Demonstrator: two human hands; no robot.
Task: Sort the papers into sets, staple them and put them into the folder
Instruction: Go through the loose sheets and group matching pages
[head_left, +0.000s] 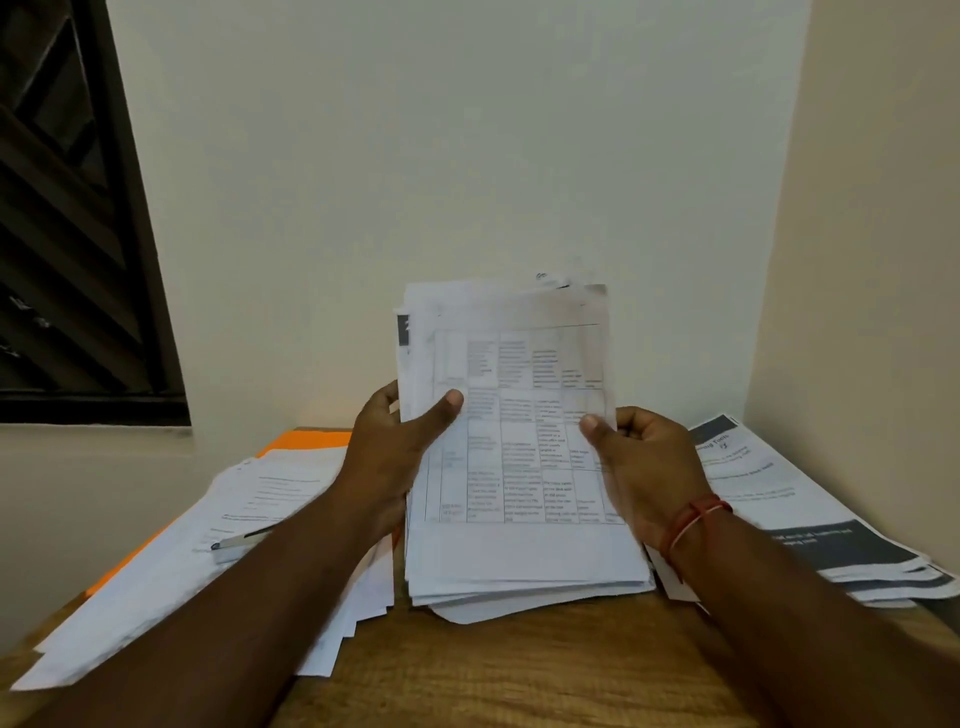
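I hold the stack of papers (514, 441) in the middle of the scene, tilted up towards me, its near edge apparently resting on the wooden table (519, 670). My left hand (395, 452) grips the stack's left edge, thumb across the top sheet. My right hand (644, 467) grips the right edge the same way. The top sheet carries a printed table, and the far end of the stack is blurred.

To the left lies a spread pile of sheets (156, 587) on top of the orange folder (306, 441), with what looks like a stapler (236, 543) resting on it. To the right sits another pile (810, 519) with dark headings.

I judge the sorting is in hand, with stapling not yet begun. Next I need to read the top sheet and lay it on the pile where it belongs.
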